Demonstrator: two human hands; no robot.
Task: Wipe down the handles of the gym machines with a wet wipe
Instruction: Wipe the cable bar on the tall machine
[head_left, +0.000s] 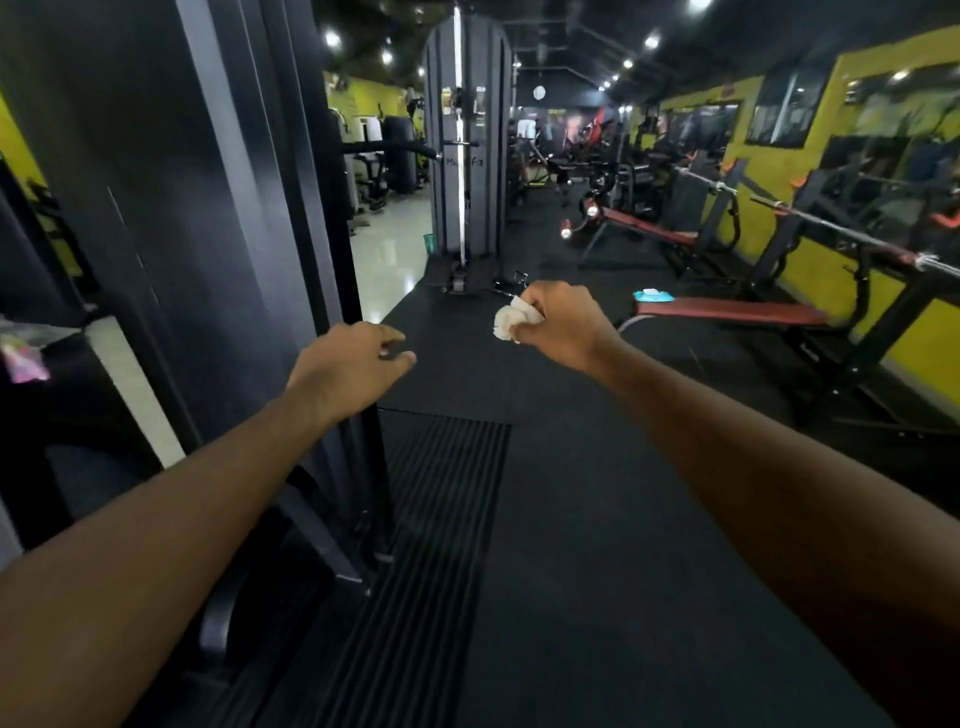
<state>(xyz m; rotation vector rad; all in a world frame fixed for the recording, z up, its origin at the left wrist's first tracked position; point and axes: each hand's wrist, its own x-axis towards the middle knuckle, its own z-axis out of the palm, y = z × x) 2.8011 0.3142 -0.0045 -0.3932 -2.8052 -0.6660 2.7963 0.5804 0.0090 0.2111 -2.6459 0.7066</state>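
Note:
My right hand (563, 322) is stretched out in front of me at mid-frame and grips a crumpled white wet wipe (511, 319), which bulges out at the thumb side. My left hand (353, 364) is held out lower and to the left, fingers loosely curled, holding nothing. It hovers just right of the tall dark machine column (218, 208) without touching it. A metal cable handle (511, 283) lies on the floor at the foot of the far cable tower (465, 156), just beyond my right hand.
A blue wet-wipe pack (653, 295) lies at the end of a red padded bench (737, 313) on the right. Barbell racks (831, 228) line the yellow wall. A black rubber floor (597, 519) with a ribbed mat (426, 545) runs ahead.

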